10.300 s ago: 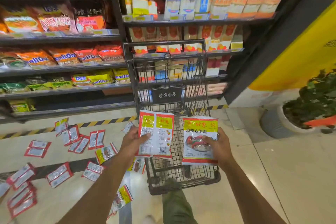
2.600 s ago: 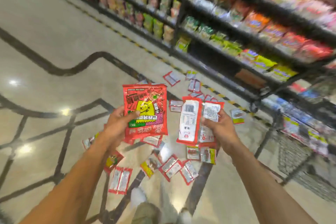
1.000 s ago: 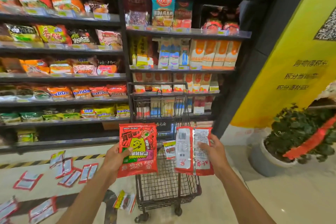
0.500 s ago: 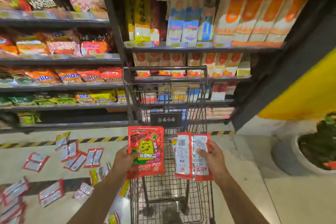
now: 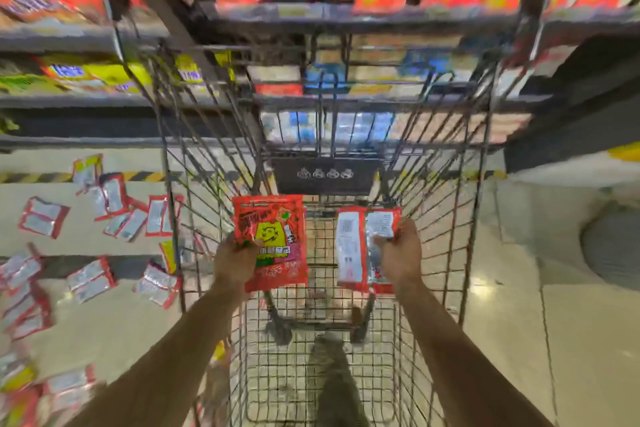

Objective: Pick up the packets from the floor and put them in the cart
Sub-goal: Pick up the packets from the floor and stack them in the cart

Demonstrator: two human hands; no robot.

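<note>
My left hand (image 5: 235,262) grips a red packet with a yellow face print (image 5: 273,236), held upright inside the wire cart's basket. My right hand (image 5: 401,253) grips a red packet turned to its white printed back (image 5: 356,246), also inside the basket. The wire cart (image 5: 460,225) stands directly below me, its mesh walls on both sides of my arms. Several more red and white packets (image 5: 90,279) lie scattered on the floor to the left of the cart.
Store shelves (image 5: 311,14) stacked with snack bags run across the back, right behind the cart. A yellow-black hazard stripe (image 5: 34,177) marks the floor by the shelves. A grey planter pot (image 5: 609,250) sits at the right. My leg shows under the basket.
I have leaned in over the cart and both hands have lowered the packets from above the rim down inside the basket. The view is blurred from the motion.
</note>
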